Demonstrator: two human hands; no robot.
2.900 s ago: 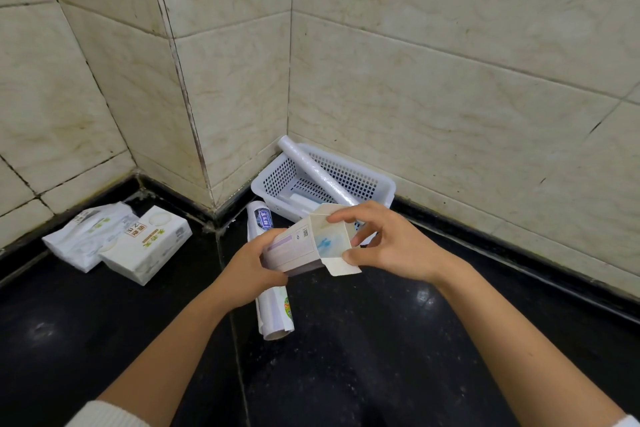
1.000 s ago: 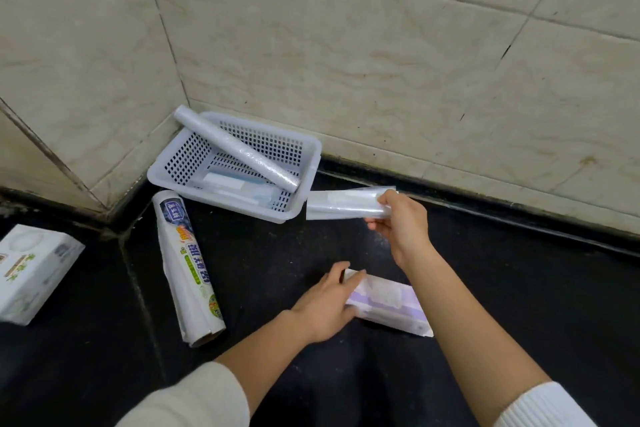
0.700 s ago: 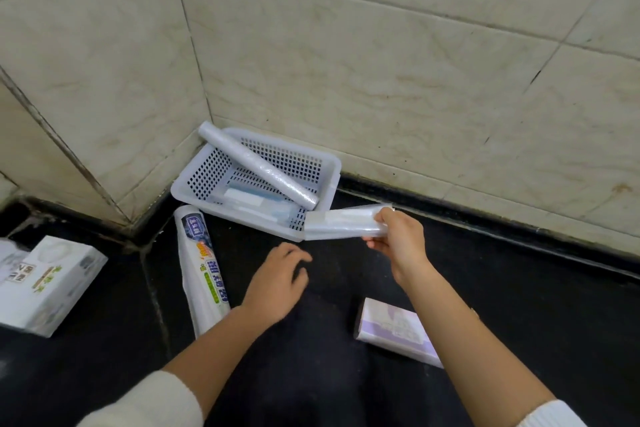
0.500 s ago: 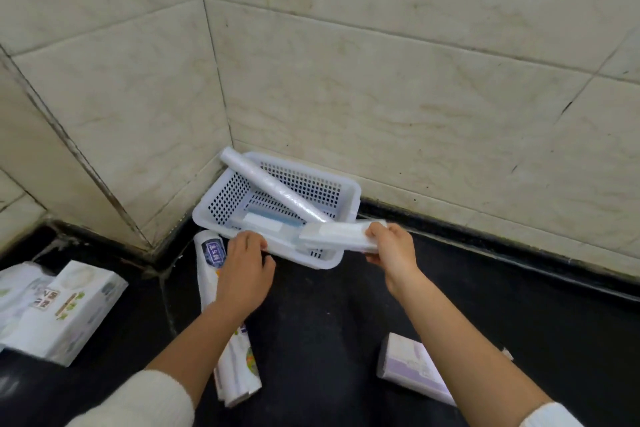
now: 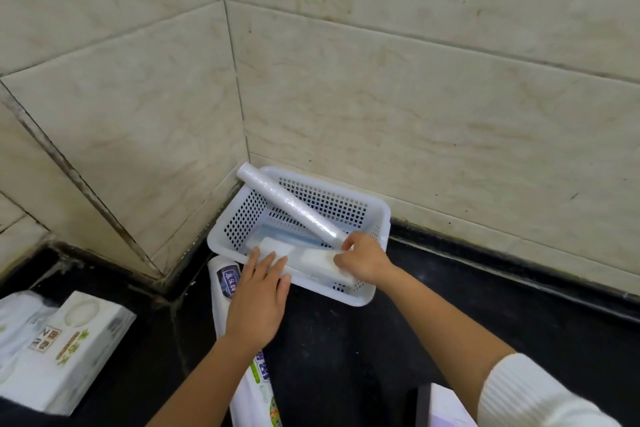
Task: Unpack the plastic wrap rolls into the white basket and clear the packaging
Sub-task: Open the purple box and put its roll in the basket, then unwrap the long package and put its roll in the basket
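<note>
The right hand (image 5: pixel 363 262) is closing its fingers around a short plastic wrap roll (image 5: pixel 320 258) and is lowering it into the white basket (image 5: pixel 377 218), which is standing in the corner of the dark surface (image 5: pixel 346 340) against the tiled wall. The left hand (image 5: pixel 258 302) is lying flat with fingers extended, gripping nothing, its fingertips resting on the basket's near rim and apparently steadying it. 1 long roll (image 5: pixel 291 210) is leaning across the basket, its upper end projecting over the back left rim. Further flat packs are lying on the basket floor; their nature cannot be determined. 1 printed wrapped roll (image 5: pixel 228 282) is lying on the surface under the left forearm, outside the basket. A purple-and-white box (image 5: pixel 446 407) is showing at the lower edge.

Assessment: the placing step is in hand. The next move is calling for release of the short roll, then unpacking of the printed roll and removal of the box.
</note>
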